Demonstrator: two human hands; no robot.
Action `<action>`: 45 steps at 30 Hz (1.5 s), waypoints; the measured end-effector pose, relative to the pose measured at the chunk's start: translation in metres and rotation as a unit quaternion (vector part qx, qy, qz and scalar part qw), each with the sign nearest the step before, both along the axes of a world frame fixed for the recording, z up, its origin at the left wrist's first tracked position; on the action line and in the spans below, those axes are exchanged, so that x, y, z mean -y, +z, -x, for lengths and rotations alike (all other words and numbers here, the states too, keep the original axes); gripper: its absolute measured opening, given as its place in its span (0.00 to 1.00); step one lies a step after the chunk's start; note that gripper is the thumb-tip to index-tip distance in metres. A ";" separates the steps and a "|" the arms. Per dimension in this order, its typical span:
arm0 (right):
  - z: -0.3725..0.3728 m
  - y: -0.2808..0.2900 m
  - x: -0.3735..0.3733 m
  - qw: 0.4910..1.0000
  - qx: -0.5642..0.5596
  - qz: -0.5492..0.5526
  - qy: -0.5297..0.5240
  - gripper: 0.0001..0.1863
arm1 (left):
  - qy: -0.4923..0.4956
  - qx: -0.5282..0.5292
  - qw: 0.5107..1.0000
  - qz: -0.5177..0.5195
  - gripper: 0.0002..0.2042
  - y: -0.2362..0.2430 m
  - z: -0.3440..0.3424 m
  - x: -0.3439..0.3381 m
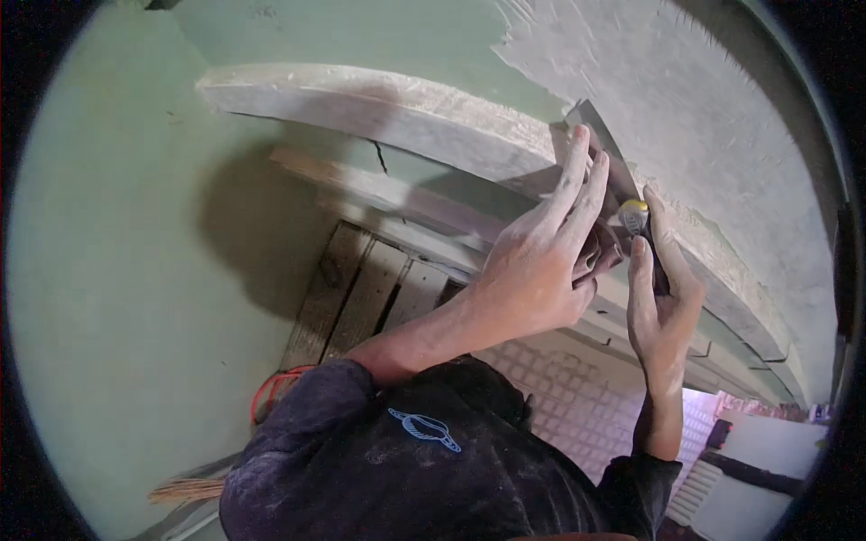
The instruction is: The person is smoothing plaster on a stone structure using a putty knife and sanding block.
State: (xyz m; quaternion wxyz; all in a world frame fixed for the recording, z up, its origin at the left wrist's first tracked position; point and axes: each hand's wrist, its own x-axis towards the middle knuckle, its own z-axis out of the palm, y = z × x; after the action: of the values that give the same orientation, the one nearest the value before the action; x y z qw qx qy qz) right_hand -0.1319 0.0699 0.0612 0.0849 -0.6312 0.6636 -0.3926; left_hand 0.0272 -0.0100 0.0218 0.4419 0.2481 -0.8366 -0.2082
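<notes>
The view is moderately lit, with soft, even light on the pale green wall [117, 270]. A dark, diffuse shadow [244, 234] sits just left of centre, toward nine o'clock, beneath the grey ledge [379, 108]. The brightest patch lies at four o'clock, slightly washed out. No hard glare shows. Fisheye distortion bows the ledge strongly, and a black vignette rings the whole frame. Focus is fairly sharp at centre and softens toward the rim.

Most of putty knife [603, 144] blade & handle behind left hand [541, 261] fingers; right hand [663, 307] grip partly hidden.
</notes>
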 end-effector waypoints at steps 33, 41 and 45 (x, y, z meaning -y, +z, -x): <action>-0.018 -0.019 0.008 0.997 -0.047 0.061 0.000 0.27 | -0.038 -0.056 0.995 -0.068 0.46 -0.007 -0.004 0.005; -0.035 -0.030 0.009 0.997 0.009 0.074 -0.024 0.25 | 0.014 -0.011 0.999 -0.030 0.42 -0.007 -0.014 0.012; -0.035 -0.040 0.008 0.993 0.002 0.113 -0.040 0.24 | -0.013 -0.037 0.998 -0.054 0.42 -0.011 -0.007 0.006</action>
State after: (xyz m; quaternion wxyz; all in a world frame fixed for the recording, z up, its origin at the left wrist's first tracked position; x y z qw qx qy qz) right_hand -0.0967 0.0616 0.0211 -0.0015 -0.6086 0.6399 -0.4691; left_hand 0.0345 -0.0157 0.0108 0.4560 0.2525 -0.8101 -0.2683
